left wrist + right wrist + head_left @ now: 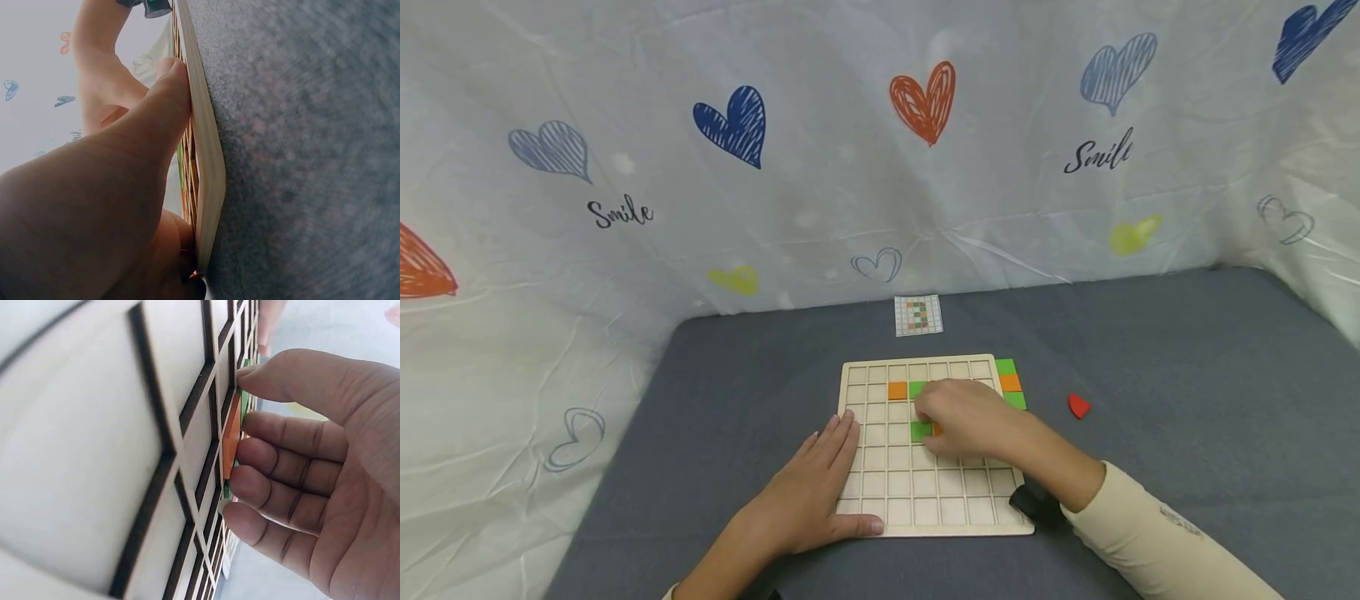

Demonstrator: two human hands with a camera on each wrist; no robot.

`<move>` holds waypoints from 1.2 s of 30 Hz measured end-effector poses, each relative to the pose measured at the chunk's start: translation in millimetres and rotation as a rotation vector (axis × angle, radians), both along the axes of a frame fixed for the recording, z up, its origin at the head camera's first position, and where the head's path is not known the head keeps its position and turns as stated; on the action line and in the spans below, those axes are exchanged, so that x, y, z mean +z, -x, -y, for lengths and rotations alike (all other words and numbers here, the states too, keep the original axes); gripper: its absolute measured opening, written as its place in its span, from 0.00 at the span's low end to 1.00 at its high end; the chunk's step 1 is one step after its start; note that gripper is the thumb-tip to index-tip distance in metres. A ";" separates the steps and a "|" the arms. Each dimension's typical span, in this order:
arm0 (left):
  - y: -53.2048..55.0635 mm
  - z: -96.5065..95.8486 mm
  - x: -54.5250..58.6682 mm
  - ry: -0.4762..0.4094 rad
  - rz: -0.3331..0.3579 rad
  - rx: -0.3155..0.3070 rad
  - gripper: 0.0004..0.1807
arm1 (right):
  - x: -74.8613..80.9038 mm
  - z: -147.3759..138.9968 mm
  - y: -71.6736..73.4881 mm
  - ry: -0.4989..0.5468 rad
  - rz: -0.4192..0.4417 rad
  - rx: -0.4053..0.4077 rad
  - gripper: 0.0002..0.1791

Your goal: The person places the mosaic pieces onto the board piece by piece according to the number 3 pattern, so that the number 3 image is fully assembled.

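Observation:
A pale wooden grid board (pixel 950 510) lies on the cloth. My left hand (pixel 808 492) rests at its lower left, fingers extended along the left side and thumb on the front edge. Over the middle of the grid, my right hand (pixel 970 417) bends its thumb and fingertips about a green tile (pixel 921 432). Beside that tile an orange tile (pixel 232 440) shows close under the fingers in the right wrist view. Farther back in the grid sit another orange tile (pixel 897 391) and a green tile (pixel 917 389). My right hand covers several cells.
Green and orange tiles (pixel 1011 382) line the board's right edge. A red piece (pixel 1078 406) lies on the grey cloth (pixel 1180 417) farther right. Behind the board is a small printed pattern card (pixel 917 316), in front of a white curtain (pixel 820 192) with hearts.

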State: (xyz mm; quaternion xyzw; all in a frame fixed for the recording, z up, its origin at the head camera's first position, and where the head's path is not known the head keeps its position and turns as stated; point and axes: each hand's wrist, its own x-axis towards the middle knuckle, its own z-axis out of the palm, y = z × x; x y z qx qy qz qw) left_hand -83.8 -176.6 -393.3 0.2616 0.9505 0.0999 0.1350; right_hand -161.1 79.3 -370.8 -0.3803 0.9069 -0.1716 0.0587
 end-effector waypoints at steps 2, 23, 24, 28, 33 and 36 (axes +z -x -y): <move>0.4 -0.3 0.1 0.004 0.004 0.001 0.66 | -0.3 -3.7 -0.3 0.006 0.008 -0.005 0.10; 0.1 -2.0 0.9 -0.002 0.026 0.016 0.66 | 2.9 -88.9 27.1 0.080 -0.067 -0.146 0.06; 0.2 -2.0 0.9 -0.001 0.027 0.016 0.66 | 2.5 -92.1 30.6 0.082 -0.070 -0.155 0.06; 0.3 -1.9 0.3 0.004 0.023 0.012 0.66 | 0.1 -99.3 43.0 0.046 -0.071 -0.179 0.05; 0.1 -1.2 -0.3 -0.002 0.016 0.006 0.66 | -1.8 -100.9 54.5 -0.037 -0.094 -0.179 0.06; 0.5 -0.6 0.1 -0.006 0.016 0.007 0.65 | -0.7 -100.3 58.6 -0.066 -0.088 -0.176 0.06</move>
